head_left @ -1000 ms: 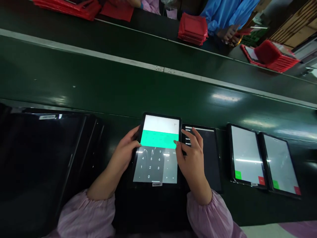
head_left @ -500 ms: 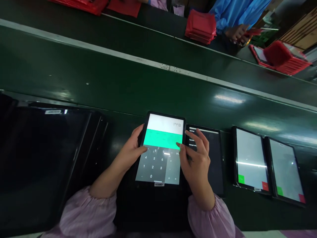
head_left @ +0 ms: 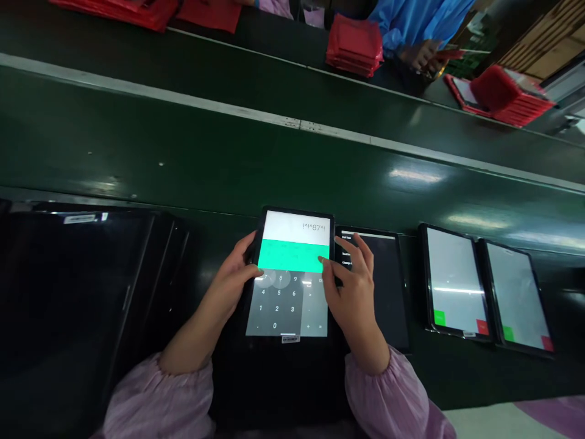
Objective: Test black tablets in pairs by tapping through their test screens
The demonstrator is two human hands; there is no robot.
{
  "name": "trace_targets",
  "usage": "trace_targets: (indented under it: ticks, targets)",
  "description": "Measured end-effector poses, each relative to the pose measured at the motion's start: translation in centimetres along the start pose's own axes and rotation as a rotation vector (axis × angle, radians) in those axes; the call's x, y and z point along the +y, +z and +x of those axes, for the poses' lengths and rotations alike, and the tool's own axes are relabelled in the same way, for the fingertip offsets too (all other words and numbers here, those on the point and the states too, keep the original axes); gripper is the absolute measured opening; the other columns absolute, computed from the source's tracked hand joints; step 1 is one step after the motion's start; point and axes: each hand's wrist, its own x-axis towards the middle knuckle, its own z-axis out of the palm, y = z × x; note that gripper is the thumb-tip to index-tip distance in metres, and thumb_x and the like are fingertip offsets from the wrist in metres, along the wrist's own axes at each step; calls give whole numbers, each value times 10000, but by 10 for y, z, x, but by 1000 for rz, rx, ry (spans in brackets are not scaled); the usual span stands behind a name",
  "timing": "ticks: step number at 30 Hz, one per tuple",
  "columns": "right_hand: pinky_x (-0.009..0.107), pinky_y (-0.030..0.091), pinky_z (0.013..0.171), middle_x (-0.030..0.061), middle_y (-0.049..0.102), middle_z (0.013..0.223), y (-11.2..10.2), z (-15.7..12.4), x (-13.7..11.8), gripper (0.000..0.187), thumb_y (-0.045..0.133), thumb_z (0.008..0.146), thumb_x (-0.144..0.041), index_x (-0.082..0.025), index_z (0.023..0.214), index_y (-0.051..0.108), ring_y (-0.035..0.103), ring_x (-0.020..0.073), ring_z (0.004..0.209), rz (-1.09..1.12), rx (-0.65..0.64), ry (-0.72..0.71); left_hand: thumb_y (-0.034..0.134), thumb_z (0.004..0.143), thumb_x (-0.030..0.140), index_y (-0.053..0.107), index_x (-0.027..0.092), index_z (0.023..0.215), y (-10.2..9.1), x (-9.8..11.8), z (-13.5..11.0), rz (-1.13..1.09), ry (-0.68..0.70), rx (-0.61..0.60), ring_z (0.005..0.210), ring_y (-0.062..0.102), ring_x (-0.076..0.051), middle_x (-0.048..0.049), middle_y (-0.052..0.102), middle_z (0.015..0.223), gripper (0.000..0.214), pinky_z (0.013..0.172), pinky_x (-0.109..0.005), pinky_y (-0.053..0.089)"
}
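Note:
A tablet (head_left: 287, 312) with a lit calculator screen lies tilted in front of me. Its display has a white strip with characters on top, a green band, and grey number keys below. My left hand (head_left: 232, 277) grips its left edge, the thumb resting on the screen near the 7 key. Over the right side hovers my right hand (head_left: 355, 289), fingers apart and holding nothing. Its index fingertip is at the green band; whether it touches the glass I cannot tell. Partly behind that hand lies a second tablet (head_left: 389, 292) with a dark menu screen.
Two tablets (head_left: 457, 274) with pale screens and green and red corner squares lie at right. Large dark-screened tablets (head_left: 68, 305) are stacked at left. Beyond a metal strip (head_left: 219, 110), a co-worker in blue (head_left: 423, 24) handles something near red pouches (head_left: 354, 46).
The characters on the display have grown longer, and the 7 and 8 keys now show pale press circles. The camera view has shifted slightly; both hands keep nearly the same place on the tablet.

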Motion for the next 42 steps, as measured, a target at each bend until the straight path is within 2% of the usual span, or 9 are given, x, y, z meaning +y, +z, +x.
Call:
trace_targets:
  ticks: [5, 8, 11, 16, 23, 27, 31, 35, 42]
  targets:
    - [674, 569, 1129, 149, 667, 1466, -2, -1, 2, 348, 524, 1098, -267, -264, 1118, 871, 461, 421, 1548, 36, -67, -27, 846, 523, 272, 781, 241, 1214, 3, 0, -3, -13, 1, 65, 1503, 534, -458, -95, 810, 1306, 695, 1202, -567, 485]
    - [703, 528, 1154, 126, 675, 1469, -17, 0, 20, 374, 505, 1111, -303, -292, 1096, 878, 460, 412, 1541, 53, -15, 40, 858, 550, 298, 797, 248, 1191, 5, 1, -6, -17, 6, 73, 1512, 524, -460, -89, 828, 1249, 645, 1197, -586, 490]
    - [739, 505, 1146, 139, 709, 1411, -34, -4, 47, 415, 512, 1112, -374, -265, 986, 892, 463, 439, 1517, -17, 60, 116, 876, 570, 317, 818, 254, 1155, 6, 1, -7, -19, 37, 90, 1480, 561, -457, -91, 832, 1240, 591, 1199, -586, 493]
    - [724, 514, 1137, 135, 705, 1404, -43, -16, 75, 472, 453, 1132, -446, -269, 1067, 886, 481, 428, 1500, -86, 65, 139, 886, 629, 321, 837, 278, 1135, 4, -7, -2, -7, 84, 113, 1414, 630, -419, -69, 823, 1289, 509, 1265, -583, 418]
    - [695, 566, 1084, 160, 734, 1379, -42, -18, 76, 500, 440, 1139, -430, -222, 1053, 885, 526, 443, 1466, -58, 62, 101, 840, 560, 298, 866, 271, 983, 13, -11, 22, -30, 235, 199, 1533, 515, -400, -58, 790, 1384, 425, 1328, -526, 322]
    - [666, 591, 1055, 140, 769, 1327, -51, -18, 77, 431, 488, 1130, -398, -232, 1055, 879, 604, 418, 1405, -11, 125, 148, 827, 554, 286, 856, 257, 1036, 22, -6, 34, -7, 228, 220, 1485, 573, -392, -67, 784, 1396, 483, 1301, -526, 373]
    - [623, 615, 1042, 124, 780, 1310, -58, -19, 79, 383, 510, 1123, -375, -250, 1091, 871, 648, 383, 1372, 41, 122, 180, 830, 599, 261, 837, 250, 1085, 25, -4, 38, 23, 203, 255, 1362, 676, -391, -78, 825, 1276, 486, 1236, -570, 460]
    - [553, 645, 1035, 103, 782, 1314, -60, -18, 78, 316, 545, 1104, -290, -259, 1125, 859, 672, 331, 1361, 125, 119, 190, 826, 619, 211, 825, 256, 1083, 27, -3, 38, 28, 179, 271, 1321, 708, -356, -65, 830, 1256, 466, 1205, -528, 503]
    - [510, 647, 1035, 108, 793, 1278, -61, -16, 72, 332, 525, 1115, -270, -226, 1100, 854, 671, 309, 1358, 147, 88, 120, 806, 636, 315, 830, 246, 1059, 25, -3, 35, -25, 178, 257, 1250, 736, -353, -61, 847, 1178, 430, 1199, -525, 496]
